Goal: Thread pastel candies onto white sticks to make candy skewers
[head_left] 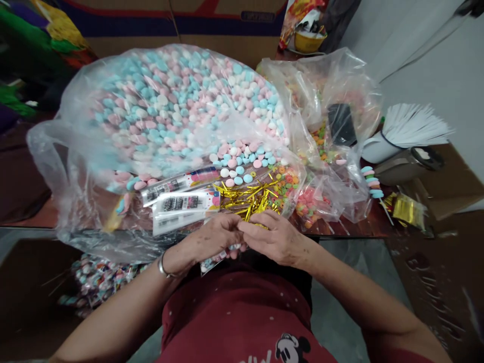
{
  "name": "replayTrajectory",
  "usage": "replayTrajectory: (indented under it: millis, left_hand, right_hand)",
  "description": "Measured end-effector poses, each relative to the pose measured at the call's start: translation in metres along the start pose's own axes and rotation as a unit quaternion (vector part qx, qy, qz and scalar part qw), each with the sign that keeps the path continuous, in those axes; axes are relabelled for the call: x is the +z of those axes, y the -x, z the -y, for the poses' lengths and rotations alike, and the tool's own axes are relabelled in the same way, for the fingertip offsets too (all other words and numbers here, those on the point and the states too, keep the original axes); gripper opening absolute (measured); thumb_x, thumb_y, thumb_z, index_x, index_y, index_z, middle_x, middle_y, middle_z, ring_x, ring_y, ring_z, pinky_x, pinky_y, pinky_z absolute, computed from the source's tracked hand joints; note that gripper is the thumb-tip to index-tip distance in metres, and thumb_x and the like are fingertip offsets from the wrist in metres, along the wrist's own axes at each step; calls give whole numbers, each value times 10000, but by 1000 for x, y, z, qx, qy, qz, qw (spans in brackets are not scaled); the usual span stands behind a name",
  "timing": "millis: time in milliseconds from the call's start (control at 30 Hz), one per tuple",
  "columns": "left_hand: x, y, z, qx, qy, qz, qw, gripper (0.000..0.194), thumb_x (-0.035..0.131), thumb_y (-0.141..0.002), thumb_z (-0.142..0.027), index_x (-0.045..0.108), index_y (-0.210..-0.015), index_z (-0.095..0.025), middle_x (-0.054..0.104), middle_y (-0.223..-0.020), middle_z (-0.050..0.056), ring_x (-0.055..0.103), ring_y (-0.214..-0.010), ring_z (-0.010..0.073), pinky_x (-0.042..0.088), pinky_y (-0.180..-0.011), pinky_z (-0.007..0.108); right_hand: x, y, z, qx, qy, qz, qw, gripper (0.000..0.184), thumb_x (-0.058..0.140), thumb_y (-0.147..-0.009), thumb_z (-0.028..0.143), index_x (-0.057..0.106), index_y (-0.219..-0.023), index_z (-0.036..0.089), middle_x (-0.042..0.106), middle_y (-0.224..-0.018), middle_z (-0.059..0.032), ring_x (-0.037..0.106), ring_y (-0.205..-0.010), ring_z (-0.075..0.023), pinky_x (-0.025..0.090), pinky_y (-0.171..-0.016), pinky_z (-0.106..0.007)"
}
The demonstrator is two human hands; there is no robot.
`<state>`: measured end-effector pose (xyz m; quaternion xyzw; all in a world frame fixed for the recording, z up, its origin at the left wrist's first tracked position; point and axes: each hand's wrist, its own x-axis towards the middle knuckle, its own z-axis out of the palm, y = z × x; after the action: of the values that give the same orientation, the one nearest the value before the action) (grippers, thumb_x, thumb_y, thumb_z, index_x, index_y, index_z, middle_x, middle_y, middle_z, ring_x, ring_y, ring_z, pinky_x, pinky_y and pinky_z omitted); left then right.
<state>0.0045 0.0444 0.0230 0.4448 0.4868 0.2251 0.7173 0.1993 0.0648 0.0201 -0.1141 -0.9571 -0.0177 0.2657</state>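
Observation:
My left hand (219, 236) is closed around a small clear bag of candy (212, 262), which hangs below the fingers with pastel pieces inside. My right hand (278, 237) meets it at the fingertips, fingers curled; a bit of gold twist tie (260, 226) shows between them. The fingers hide the bag's top. Just beyond the hands lies a loose pile of gold twist ties (247, 199). To its left are flat printed clear bags (185, 202). Behind spreads a big clear plastic bag (68, 131) full of pink, blue and white candies (181, 101).
Ring-shaped gummies (285, 181) and red sugary candies (312, 199) lie at right in clear plastic. White sticks (416, 126) fill a pale jug beside a grey mug (401, 166). A candy skewer (372, 182) lies near a gold packet (409, 212). Filled bags (102, 282) sit low at left.

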Motion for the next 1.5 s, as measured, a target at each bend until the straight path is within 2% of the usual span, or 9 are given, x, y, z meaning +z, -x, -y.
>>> replayTrajectory:
  millis: [167, 367, 500, 600, 733, 933, 1133, 1267, 1500]
  left_hand:
    - [-3, -3, -3, -48, -9, 171, 984, 104, 661, -593, -75, 709, -610, -166, 701, -588, 14, 586, -436, 104, 425, -405, 168]
    - [5, -4, -5, -50, -47, 164, 984, 66, 665, -598, -97, 669, -613, -161, 667, -581, -6, 564, -444, 109, 414, -430, 190]
    - [16, -5, -7, 113, -223, -64, 966, 114, 598, -659, -76, 614, -633, -185, 588, -537, -10, 518, -462, 137, 382, -449, 228]
    - [28, -10, -6, 307, -306, -271, 859, 173, 555, -736, -48, 621, -715, -207, 620, -634, 36, 561, -588, 186, 469, -609, 294]
    - [40, -7, -2, 445, -284, -358, 770, 146, 593, -815, -118, 642, -921, -205, 688, -969, 113, 610, -925, 256, 471, -873, 400]
    - [38, 2, -5, 264, 73, -244, 930, 421, 501, -928, -531, 594, -685, -200, 566, -627, 18, 502, -589, 165, 430, -576, 290]
    - [3, 21, -33, 291, 300, -138, 898, 555, 564, -773, -754, 689, -761, -213, 564, -469, -6, 570, -530, 189, 483, -603, 322]
    - [-7, 29, -26, 183, 182, -42, 965, 650, 513, -777, -789, 698, -660, -177, 584, -417, 44, 602, -491, 215, 496, -625, 356]
    - [5, 19, -25, 227, 314, -183, 904, 427, 829, -640, -525, 688, -825, -166, 697, -762, 42, 662, -755, 208, 521, -659, 294]
  right_hand:
    - [-25, -9, -4, -37, -100, 119, 987, 201, 485, -996, 209, 658, -898, 180, 686, -937, -32, 537, -854, -152, 428, -704, -297]
    - [-29, -5, 11, -13, -30, 110, 993, 245, 446, -997, 189, 647, -861, 160, 626, -824, -54, 485, -788, -182, 397, -676, -317]
    - [-12, -4, 20, 101, 117, 60, 986, 304, 364, -958, 87, 623, -808, 139, 576, -744, -89, 450, -724, -213, 371, -621, -346]
    - [1, -10, 11, 205, 170, -18, 964, 288, 363, -933, 64, 584, -779, 165, 537, -693, -78, 437, -689, -218, 346, -576, -341]
    - [2, -23, -12, 299, 87, -163, 936, 207, 420, -934, 100, 530, -790, 200, 544, -714, -42, 491, -686, -180, 393, -604, -299]
    - [-7, -44, 4, 289, -78, -241, 923, 162, 442, -917, 108, 498, -809, 215, 548, -719, -8, 525, -677, -143, 428, -628, -266]
    - [1, -45, 18, 243, -73, -205, 945, 182, 439, -912, 99, 503, -786, 213, 528, -682, -11, 502, -659, -151, 432, -613, -271]
    - [7, -44, 7, 262, -22, -215, 940, 189, 433, -911, 103, 526, -788, 213, 539, -697, -22, 510, -686, -165, 433, -634, -291]
    - [30, -49, 29, 233, -189, -168, 939, 181, 436, -916, 136, 537, -788, 216, 561, -712, -10, 543, -686, -144, 475, -648, -273]
